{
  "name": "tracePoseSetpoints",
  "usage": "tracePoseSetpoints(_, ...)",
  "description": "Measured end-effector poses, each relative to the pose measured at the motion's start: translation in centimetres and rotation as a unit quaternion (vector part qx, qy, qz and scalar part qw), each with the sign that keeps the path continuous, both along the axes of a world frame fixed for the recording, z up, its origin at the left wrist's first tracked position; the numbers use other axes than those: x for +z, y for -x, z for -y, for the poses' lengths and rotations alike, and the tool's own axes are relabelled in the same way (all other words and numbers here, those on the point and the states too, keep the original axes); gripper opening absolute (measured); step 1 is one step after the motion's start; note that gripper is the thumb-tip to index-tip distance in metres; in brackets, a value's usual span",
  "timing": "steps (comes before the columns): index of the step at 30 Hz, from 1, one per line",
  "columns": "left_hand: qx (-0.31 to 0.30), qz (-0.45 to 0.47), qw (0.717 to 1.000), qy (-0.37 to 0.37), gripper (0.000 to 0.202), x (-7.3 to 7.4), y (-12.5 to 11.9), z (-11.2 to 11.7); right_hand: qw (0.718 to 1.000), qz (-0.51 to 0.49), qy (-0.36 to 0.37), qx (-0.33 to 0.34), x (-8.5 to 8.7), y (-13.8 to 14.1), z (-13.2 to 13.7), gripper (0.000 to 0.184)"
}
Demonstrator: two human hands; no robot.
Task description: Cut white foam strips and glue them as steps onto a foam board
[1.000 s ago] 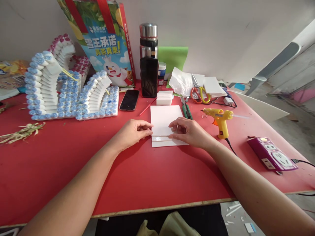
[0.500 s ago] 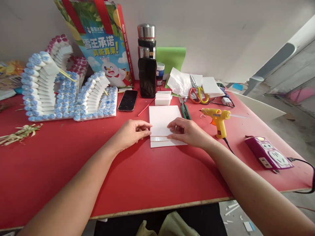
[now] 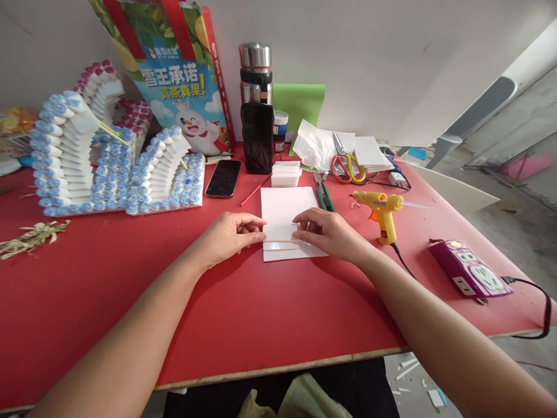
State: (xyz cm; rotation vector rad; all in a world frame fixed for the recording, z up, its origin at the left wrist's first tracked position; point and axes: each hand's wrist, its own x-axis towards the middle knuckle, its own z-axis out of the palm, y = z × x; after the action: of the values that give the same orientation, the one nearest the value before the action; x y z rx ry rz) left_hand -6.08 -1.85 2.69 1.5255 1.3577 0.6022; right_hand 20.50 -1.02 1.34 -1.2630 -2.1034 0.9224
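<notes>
Head view: red table (image 3: 243,313) by pale wall (image 3: 369,58); scraps (image 3: 407,371) on floor (image 3: 539,255). Steel flask (image 3: 256,55), printed bag (image 3: 174,87) at back, contents hidden. White board (image 3: 289,203) flat on table, between left hand (image 3: 228,235) and right hand (image 3: 333,232); both hands' fingers narrowly parted, grip unclear.

A board (image 3: 285,209) lies on the counter (image 3: 243,325), left hand (image 3: 232,237) at its left edge, right hand (image 3: 328,233) over its right side. Behind stands a flask (image 3: 255,57); farther right lies a glue gun (image 3: 383,213).
</notes>
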Motion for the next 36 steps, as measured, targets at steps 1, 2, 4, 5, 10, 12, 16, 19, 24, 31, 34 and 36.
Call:
tracePoseSetpoints(1, -0.001, 0.001, 1.0, 0.001, 0.053, 0.02, 0.0, 0.01, 1.0, 0.0, 0.0, 0.0, -0.02, -0.01, 0.0, 0.032)
tracePoseSetpoints(2, -0.001, 0.002, 1.0, 0.001, 0.053, 0.05, -0.01, 0.03, 1.0, 0.0, -0.001, 0.001, -0.04, -0.03, 0.0, 0.032)
tracePoseSetpoints(4, 0.001, 0.001, 1.0, 0.001, 0.054, 0.14, -0.06, 0.08, 1.0, -0.001, 0.0, -0.001, -0.06, -0.07, 0.02, 0.032)
tracePoseSetpoints(5, 0.002, 0.001, 1.0, 0.001, 0.055, 0.18, -0.09, 0.1, 1.0, 0.0, 0.0, -0.002, -0.07, -0.08, 0.03, 0.032)
tracePoseSetpoints(10, -0.004, -0.002, 1.0, -0.007, 0.056, 0.07, -0.11, 0.11, 1.0, 0.007, 0.001, -0.007, -0.2, -0.09, -0.01, 0.032)
tracePoseSetpoints(12, -0.007, -0.008, 1.0, -0.013, 0.052, -0.06, -0.08, 0.07, 1.0, 0.008, 0.001, -0.007, -0.27, -0.07, -0.06, 0.031)
tracePoseSetpoints(16, -0.008, -0.016, 1.0, -0.019, 0.044, -0.23, -0.12, -0.02, 1.0, 0.01, -0.003, -0.002, -0.29, 0.0, -0.08, 0.03)
tracePoseSetpoints(19, -0.007, -0.018, 1.0, -0.019, 0.042, -0.2, -0.17, -0.03, 1.0, 0.012, -0.005, -0.001, -0.26, 0.04, -0.05, 0.029)
tracePoseSetpoints(24, -0.007, -0.016, 1.0, -0.018, 0.044, -0.08, -0.15, 0.01, 1.0, 0.017, -0.014, 0.002, -0.34, 0.05, -0.03, 0.027)
tracePoseSetpoints(31, -0.005, -0.016, 1.0, -0.021, 0.045, -0.27, -0.09, -0.05, 0.999, 0.025, -0.026, 0.009, -0.43, 0.04, -0.01, 0.025)
tracePoseSetpoints(34, -0.001, -0.017, 1.0, -0.014, 0.047, -0.25, -0.07, 0.02, 1.0, 0.019, -0.018, 0.005, -0.36, 0.05, 0.02, 0.027)
tracePoseSetpoints(36, 0.003, -0.021, 1.0, -0.01, 0.047, -0.23, -0.07, 0.07, 1.0, 0.009, -0.01, -0.004, -0.33, 0.14, 0.06, 0.029)
